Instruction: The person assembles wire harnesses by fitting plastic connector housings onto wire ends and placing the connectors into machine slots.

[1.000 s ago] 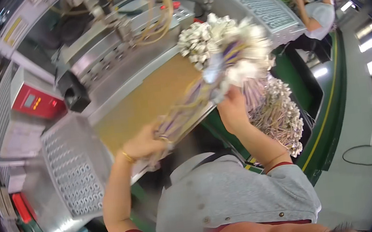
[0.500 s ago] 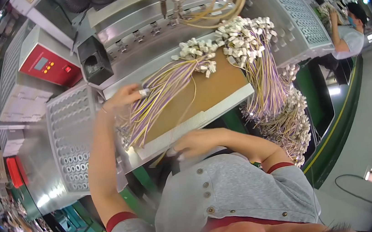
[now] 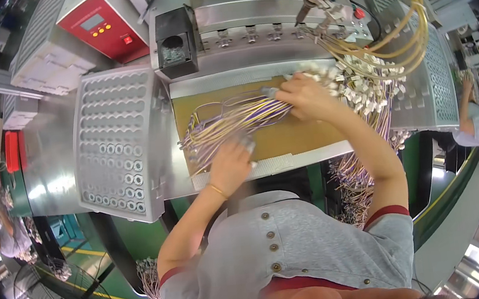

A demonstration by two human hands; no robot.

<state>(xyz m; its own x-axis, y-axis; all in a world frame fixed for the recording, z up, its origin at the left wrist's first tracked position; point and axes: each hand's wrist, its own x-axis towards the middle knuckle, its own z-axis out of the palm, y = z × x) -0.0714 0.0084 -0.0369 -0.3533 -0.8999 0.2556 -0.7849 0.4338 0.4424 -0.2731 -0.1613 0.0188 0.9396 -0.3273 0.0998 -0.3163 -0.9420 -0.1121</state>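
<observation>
A bundle of yellow, white and purple wires [image 3: 230,121] lies across a brown board [image 3: 320,135] with white strips along its edges. My right hand [image 3: 307,99] is closed around the bundle's right end, next to white plastic connectors [image 3: 331,74]. A grey cover shows on one of its fingertips. My left hand [image 3: 231,165] is at the near left side of the bundle, over the board's front strip. Its fingers are smeared by motion, so what they hold, if anything, is unclear. More connector-ended wires [image 3: 366,91] hang in a pile off the board's right side.
Left of the board lies a grey tray [image 3: 113,125] with rows of round parts. A red-fronted control box [image 3: 104,29] and a black holder [image 3: 175,41] stand behind. A dispensing nozzle [image 3: 303,12] with yellowish hoses [image 3: 413,17] overhangs the back right. A person [image 3: 475,117] is at far right.
My view has turned. My right hand has risen from the board's front edge to the bundle's connector end. My left hand has moved from the bundle's far side to its near side.
</observation>
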